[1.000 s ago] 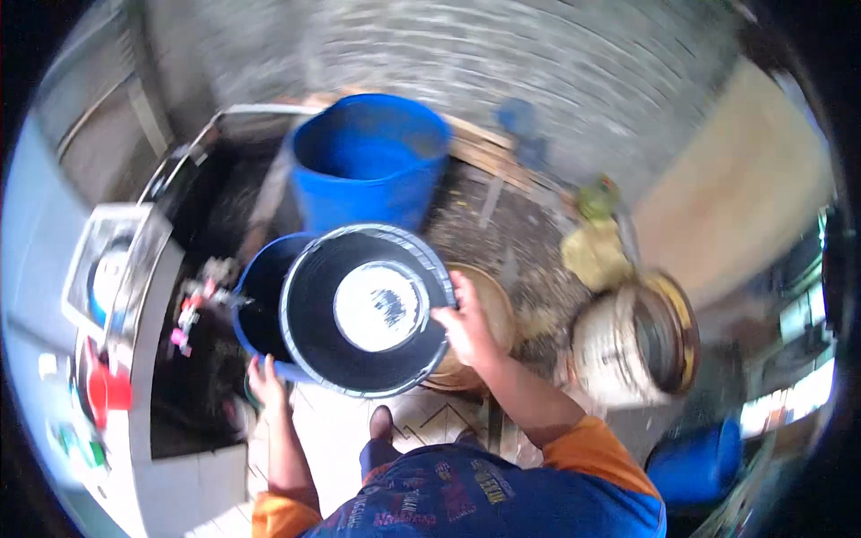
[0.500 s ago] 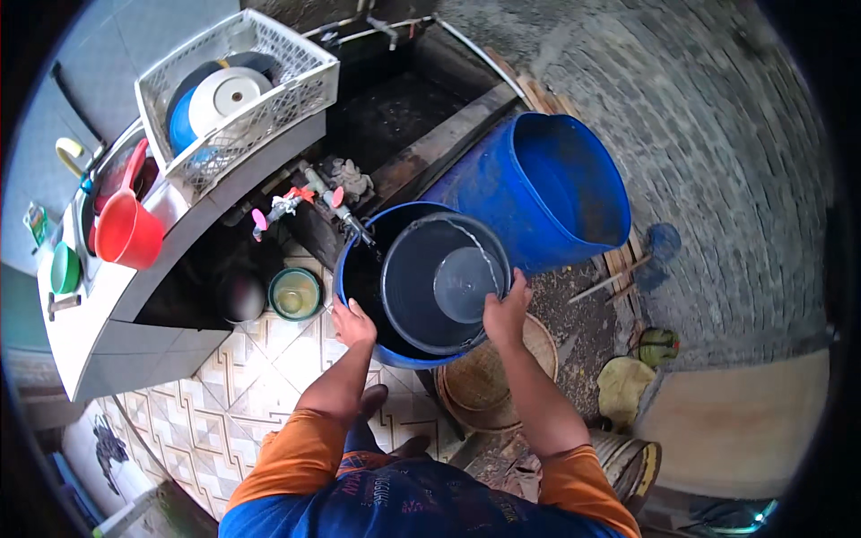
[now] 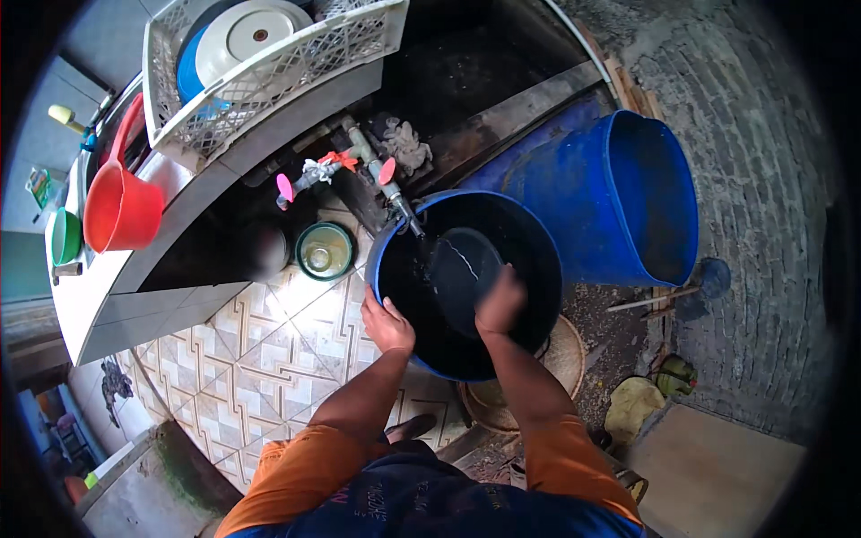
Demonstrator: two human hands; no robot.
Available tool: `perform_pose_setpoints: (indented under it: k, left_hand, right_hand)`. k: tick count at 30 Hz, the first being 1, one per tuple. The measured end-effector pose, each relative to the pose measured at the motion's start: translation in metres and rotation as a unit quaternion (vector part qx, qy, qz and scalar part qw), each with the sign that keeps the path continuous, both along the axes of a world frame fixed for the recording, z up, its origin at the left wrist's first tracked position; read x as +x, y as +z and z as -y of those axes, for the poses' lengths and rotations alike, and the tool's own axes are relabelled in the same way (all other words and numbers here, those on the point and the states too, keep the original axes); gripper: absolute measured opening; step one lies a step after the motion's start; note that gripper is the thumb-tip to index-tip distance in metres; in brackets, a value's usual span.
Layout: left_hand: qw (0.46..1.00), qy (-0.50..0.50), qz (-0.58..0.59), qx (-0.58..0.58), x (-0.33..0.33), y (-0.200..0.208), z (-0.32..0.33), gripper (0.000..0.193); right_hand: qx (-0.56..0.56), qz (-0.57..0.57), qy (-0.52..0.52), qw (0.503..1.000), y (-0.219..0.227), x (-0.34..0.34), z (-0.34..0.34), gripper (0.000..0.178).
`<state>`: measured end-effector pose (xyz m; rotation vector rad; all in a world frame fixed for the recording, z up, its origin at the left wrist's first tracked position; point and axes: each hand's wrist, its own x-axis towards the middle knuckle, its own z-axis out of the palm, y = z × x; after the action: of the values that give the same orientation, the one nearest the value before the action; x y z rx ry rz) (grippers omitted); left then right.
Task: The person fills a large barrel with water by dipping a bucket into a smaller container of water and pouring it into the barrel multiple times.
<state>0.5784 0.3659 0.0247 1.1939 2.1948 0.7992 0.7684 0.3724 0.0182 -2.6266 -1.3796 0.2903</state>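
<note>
A blue drum [image 3: 554, 255] with a dark inside stands in front of me under a tap [image 3: 413, 220]. Down inside it is a dark bucket [image 3: 462, 285], hard to make out against the shadow, with a thin pale line across it. My right hand [image 3: 500, 305], smeared by motion, reaches over the near side and grips the bucket's edge. At the drum's near left rim, my left hand [image 3: 387, 323] holds on, its fingers along the outside. To the right, a second blue drum [image 3: 592, 206] lies tilted with its mouth facing right.
On the counter at left are a red dipper [image 3: 124, 204], a green cup [image 3: 65, 237] and a white plastic crate [image 3: 278, 82] of dishes. Below sits a green-rimmed basin [image 3: 325, 251] on the tiles. Woven baskets [image 3: 567, 354] lie behind the drum's near right side.
The dark bucket has gone from the drum's mouth down inside it, with my right hand following. My left hand stays at the drum's rim. The view has shifted so things sit farther right.
</note>
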Motion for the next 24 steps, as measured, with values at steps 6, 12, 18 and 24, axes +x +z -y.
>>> perform_pose_setpoints:
  k: [6, 12, 18, 24]
  left_hand:
    - [0.999, -0.007, 0.0, 0.042, -0.002, -0.004, 0.0, 0.046]
    - [0.999, -0.018, 0.007, 0.05, 0.001, -0.001, -0.003, 0.046]
    - [0.999, -0.012, 0.005, 0.045, -0.003, -0.004, -0.002, 0.046]
    - [0.999, -0.016, 0.014, 0.042, 0.001, -0.001, -0.001, 0.047]
  right_hand:
    - [-0.054, 0.075, 0.012, 0.996, -0.028, -0.01, 0.011, 0.071]
    - [-0.09, 0.053, 0.012, 0.994, -0.057, -0.035, 0.018, 0.076]
    - [-0.177, -0.11, -0.034, 0.977, -0.046, -0.051, 0.003, 0.094]
    - [-0.243, -0.136, -0.076, 0.958, -0.061, -0.014, -0.004, 0.099]
